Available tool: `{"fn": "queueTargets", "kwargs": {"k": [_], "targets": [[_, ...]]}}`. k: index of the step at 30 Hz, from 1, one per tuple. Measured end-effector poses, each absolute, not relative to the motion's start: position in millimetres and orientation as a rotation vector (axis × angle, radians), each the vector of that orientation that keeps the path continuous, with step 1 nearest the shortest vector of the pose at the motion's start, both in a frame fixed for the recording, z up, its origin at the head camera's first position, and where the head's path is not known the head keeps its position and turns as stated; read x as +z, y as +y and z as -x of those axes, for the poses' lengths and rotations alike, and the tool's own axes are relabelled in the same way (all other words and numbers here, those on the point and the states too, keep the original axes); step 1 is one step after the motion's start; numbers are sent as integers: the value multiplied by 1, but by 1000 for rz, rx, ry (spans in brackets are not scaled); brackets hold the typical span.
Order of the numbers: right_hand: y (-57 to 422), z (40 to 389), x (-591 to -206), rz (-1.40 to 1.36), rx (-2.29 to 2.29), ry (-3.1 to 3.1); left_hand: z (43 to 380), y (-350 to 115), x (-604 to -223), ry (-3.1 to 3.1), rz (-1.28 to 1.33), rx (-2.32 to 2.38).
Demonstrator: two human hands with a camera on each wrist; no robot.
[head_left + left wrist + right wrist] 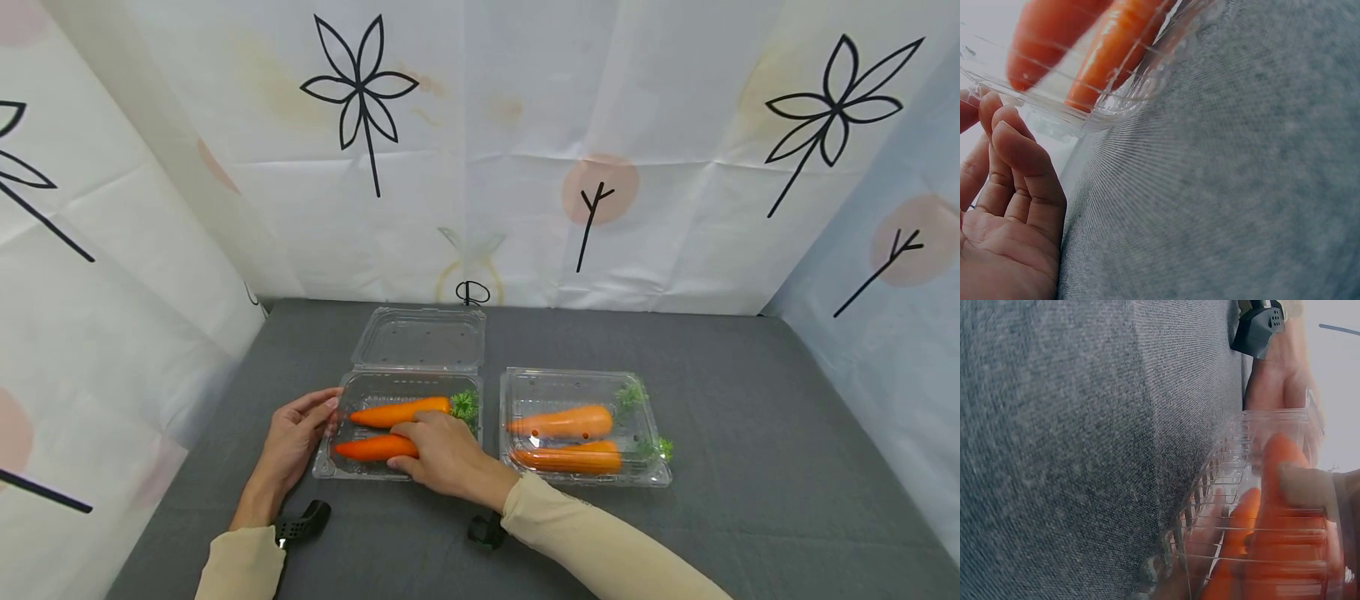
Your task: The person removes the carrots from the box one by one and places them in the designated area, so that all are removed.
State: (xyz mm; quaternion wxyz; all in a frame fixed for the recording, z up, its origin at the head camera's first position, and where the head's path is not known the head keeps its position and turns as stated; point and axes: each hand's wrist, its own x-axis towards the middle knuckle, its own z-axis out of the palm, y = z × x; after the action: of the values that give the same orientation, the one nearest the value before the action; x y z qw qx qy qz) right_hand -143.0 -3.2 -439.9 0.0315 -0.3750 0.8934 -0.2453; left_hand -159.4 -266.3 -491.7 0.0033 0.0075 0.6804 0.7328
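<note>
A clear plastic clamshell box [405,382] lies at the left with its lid [420,340] folded back away from me. Two carrots with green tops are inside: a far carrot [397,412] and a nearer, redder carrot [367,448]. My left hand [294,433] pinches the box's left rim between thumb and fingers; the left wrist view shows its fingertips [1013,134] at the clear wall. Reaching into the box from the right, my right hand [446,454] holds the nearer carrot, thumb on its near side, and covers its top end. In the right wrist view that carrot [1282,487] shows through the wall.
To the right stands a second clear clamshell box [637,477], its lid down over two carrots [570,422]; some green pokes out at its right edge. Grey cloth [750,467] covers the table, and white patterned curtains [517,100] rise at the back and sides.
</note>
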Motion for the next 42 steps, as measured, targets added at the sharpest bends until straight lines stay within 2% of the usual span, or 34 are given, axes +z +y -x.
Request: {"fn": "queueTargets", "kwargs": {"k": [23, 42], "targets": [[-1, 141, -440, 1241, -1269, 2844, 161, -265, -492, 2210, 20, 2242], [4, 133, -413, 1237, -1544, 2741, 160, -266, -496, 2237, -29, 2227]]}}
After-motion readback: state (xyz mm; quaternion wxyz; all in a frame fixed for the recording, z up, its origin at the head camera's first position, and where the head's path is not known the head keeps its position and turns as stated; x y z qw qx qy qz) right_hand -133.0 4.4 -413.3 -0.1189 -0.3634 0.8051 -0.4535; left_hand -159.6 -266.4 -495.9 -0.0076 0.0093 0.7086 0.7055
